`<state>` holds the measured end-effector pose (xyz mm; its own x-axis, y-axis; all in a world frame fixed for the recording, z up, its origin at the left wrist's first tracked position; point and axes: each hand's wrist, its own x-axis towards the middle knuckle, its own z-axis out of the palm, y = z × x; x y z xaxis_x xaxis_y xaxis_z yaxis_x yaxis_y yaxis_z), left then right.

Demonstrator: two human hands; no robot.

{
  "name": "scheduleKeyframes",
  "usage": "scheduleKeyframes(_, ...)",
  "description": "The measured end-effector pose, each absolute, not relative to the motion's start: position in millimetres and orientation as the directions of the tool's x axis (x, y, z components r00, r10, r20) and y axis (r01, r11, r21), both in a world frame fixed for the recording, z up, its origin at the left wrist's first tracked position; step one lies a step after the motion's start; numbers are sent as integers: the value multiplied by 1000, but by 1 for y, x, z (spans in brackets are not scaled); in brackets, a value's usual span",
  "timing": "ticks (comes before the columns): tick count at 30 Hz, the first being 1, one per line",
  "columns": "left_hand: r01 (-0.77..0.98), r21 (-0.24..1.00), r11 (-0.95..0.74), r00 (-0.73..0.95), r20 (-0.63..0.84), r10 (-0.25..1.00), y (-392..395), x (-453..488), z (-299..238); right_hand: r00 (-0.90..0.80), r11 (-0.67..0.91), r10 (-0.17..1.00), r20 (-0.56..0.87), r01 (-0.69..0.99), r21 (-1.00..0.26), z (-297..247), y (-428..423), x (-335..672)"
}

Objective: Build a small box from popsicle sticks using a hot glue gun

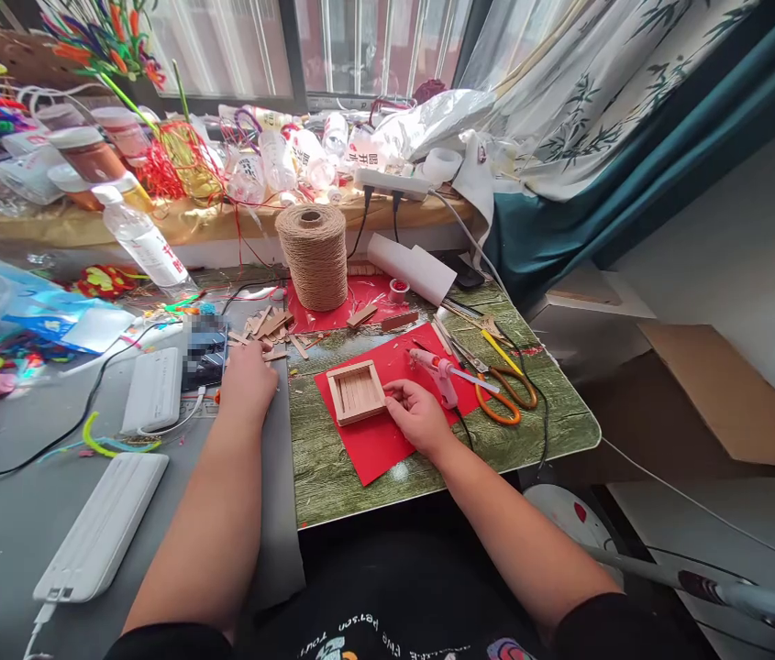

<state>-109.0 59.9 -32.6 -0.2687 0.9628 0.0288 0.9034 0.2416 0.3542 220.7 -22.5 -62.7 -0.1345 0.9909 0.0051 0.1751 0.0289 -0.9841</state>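
A small square tray of wooden sticks (355, 391) lies on a red paper sheet (387, 440) on the green wood-pattern board. My right hand (416, 414) rests on the red sheet, fingertips touching the tray's right edge. Just beyond it lies a pink glue gun (442, 371). My left hand (248, 378) reaches forward to the loose pile of wooden sticks (270, 328) beside a phone (204, 353); whether it holds a stick is hidden.
A large twine spool (314, 255) stands behind the sticks, with a white paper roll (411, 268) beside it. Orange-handled scissors (507, 394) lie right of the glue gun. White power banks (153, 390) and cables sit left. Bottles and pipe cleaners crowd the windowsill.
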Motion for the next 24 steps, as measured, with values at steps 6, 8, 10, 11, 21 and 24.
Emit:
scheduleKeyframes(6,882,400,250,-262,-27,965,59,-108,-34,-135,23,991,0,172,-985,-59,-24,220)
scheduleKeyframes(8,877,409,253,-274,-9,962,57,-107,-31,-135,17,991,-6,170,-985,-58,-25,220)
scheduleKeyframes(10,856,458,240,-285,32,958,55,-104,-25,-138,15,990,-9,169,-986,-58,-25,219)
scheduleKeyframes(11,828,513,228,-290,44,956,53,-101,-22,-139,17,990,-7,170,-985,-58,-25,219)
scheduleKeyframes(21,-309,950,49,-315,-151,937,57,-87,-9,-148,31,989,6,166,-986,-56,-23,218)
scheduleKeyframes(24,-341,935,98,-184,-169,968,53,-78,-6,-147,27,989,3,164,-986,-56,-23,218)
